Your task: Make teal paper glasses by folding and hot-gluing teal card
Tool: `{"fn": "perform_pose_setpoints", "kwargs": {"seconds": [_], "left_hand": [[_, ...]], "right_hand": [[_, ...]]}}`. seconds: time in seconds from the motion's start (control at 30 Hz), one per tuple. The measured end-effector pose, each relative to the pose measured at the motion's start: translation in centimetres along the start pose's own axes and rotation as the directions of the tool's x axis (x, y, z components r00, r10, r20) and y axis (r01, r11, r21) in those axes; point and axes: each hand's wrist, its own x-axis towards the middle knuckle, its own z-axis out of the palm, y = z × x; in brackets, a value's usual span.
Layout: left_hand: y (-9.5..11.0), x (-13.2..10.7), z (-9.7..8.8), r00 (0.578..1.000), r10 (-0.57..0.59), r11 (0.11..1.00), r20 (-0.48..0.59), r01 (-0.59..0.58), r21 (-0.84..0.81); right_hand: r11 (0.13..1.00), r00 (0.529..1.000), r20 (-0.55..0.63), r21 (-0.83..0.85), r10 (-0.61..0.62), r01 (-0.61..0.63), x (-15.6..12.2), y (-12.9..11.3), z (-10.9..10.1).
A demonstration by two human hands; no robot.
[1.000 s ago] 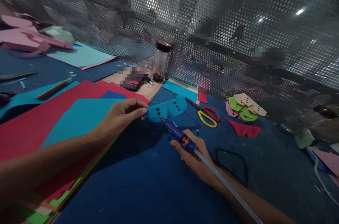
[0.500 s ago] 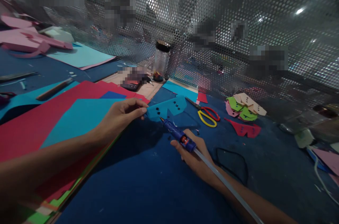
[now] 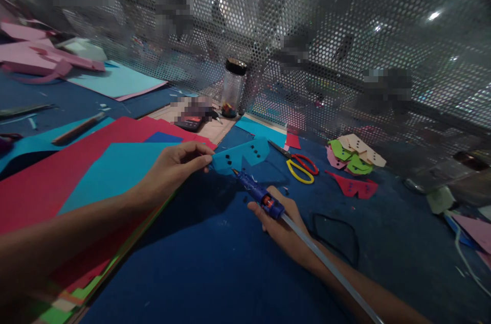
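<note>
My left hand (image 3: 187, 160) pinches the left end of a blue paper mask cutout (image 3: 245, 156) between thumb and fingers. Small black pieces sit in two groups on the cutout, which has a notch in its lower edge. In my right hand (image 3: 286, 224) is a blue hot glue gun (image 3: 261, 196), with a long clear glue stick (image 3: 330, 265) running out of its back. The gun's nozzle points up and left, close to the cutout's lower left edge; whether it touches I cannot tell. A few dark bits lie on the table below the gun.
Scissors (image 3: 301, 168) with red and yellow handles lie beyond the cutout. Farther right are a red mask cutout (image 3: 356, 187) and a pile of coloured cutouts (image 3: 355, 153). Coloured sheets (image 3: 115, 170) spread at left. A jar (image 3: 233, 89) stands by a perforated metal panel (image 3: 307, 32).
Almost nothing differs. The glue gun has shifted very slightly right, while my left hand and the blue cutout hold nearly the same place.
</note>
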Motion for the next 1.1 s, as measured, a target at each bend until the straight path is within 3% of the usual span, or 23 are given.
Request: {"fn": "perform_pose_setpoints", "kwargs": {"seconds": [0.37, 0.7, 0.93, 1.1], "left_hand": [[-0.2, 0.2, 0.0, 1.000, 0.005, 1.000, 0.002, -0.005, -0.003], [0.1, 0.2, -0.1, 1.000, -0.001, 1.000, 0.021, 0.001, -0.025], [-0.6, 1.0, -0.6, 0.991, -0.113, 0.952, -0.075, 0.087, -0.292], [-1.6, 2.2, -1.3, 0.970, -0.158, 0.899, -0.185, 0.065, -0.432]], "right_hand": [[1.000, 1.000, 0.014, 0.002, -0.016, 0.016, 0.1, 0.7, -0.1], [0.991, 0.999, 0.035, 0.136, -0.013, 0.008, 0.0, 0.7, -0.1], [0.974, 0.998, -0.037, 0.219, 0.059, -0.049, 0.9, 1.8, 0.0], [0.970, 0.989, -0.062, 0.216, 0.131, -0.115, 1.6, 1.5, -0.8]]}}
